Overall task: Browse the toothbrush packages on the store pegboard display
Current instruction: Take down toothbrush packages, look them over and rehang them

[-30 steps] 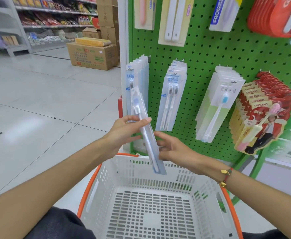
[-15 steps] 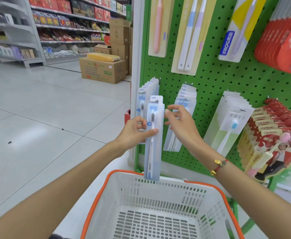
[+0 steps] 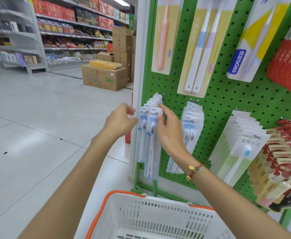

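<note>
A clear blue toothbrush package (image 3: pixel 151 145) hangs upright in front of a stack of like packages (image 3: pixel 141 135) at the lower left of the green pegboard (image 3: pixel 227 104). My right hand (image 3: pixel 169 131) grips the package's upper right edge, with the index finger reaching up toward the peg. My left hand (image 3: pixel 120 121) hovers just left of the stack, blurred, its fingers loosely curled and holding nothing.
More stacks hang to the right: twin-brush packs (image 3: pixel 192 121), white-and-green packs (image 3: pixel 239 152), red packs (image 3: pixel 282 163). Larger packs hang above. A white basket with an orange rim (image 3: pixel 124 194) sits below my arms. A cardboard box (image 3: pixel 103 78) and shelves (image 3: pixel 72 31) stand across the aisle.
The package went from over the basket up to the leftmost peg. My left hand let go of it and drew back left; my right hand now holds its top.
</note>
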The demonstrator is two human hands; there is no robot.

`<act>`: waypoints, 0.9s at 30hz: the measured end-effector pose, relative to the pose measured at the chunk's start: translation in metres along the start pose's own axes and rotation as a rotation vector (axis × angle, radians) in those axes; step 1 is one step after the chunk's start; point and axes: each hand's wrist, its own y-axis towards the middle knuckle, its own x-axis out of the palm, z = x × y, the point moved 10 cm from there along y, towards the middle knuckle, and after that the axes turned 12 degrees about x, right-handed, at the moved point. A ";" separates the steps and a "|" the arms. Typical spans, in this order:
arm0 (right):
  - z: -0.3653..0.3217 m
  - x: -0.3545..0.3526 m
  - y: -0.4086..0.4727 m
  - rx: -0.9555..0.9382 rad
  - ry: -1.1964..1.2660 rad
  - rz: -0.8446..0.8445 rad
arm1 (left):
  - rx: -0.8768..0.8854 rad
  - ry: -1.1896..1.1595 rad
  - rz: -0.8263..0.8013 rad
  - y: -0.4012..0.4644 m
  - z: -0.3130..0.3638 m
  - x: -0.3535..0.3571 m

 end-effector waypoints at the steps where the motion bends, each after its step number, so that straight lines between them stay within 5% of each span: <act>1: -0.001 0.002 0.002 -0.013 0.017 0.000 | 0.046 -0.088 0.104 0.002 0.006 -0.008; 4: -0.007 0.003 0.003 -0.076 0.063 0.011 | 0.131 -0.234 0.235 0.002 0.019 -0.014; 10: -0.009 -0.007 0.002 -0.094 0.083 0.098 | 0.124 -0.102 0.168 0.001 0.016 0.002; 20: -0.004 0.007 0.005 -0.049 0.222 -0.022 | 0.034 -0.134 0.171 0.001 0.004 -0.001; 27: -0.013 0.004 0.010 -0.110 -0.020 0.034 | 0.116 -0.054 0.192 0.004 0.014 -0.007</act>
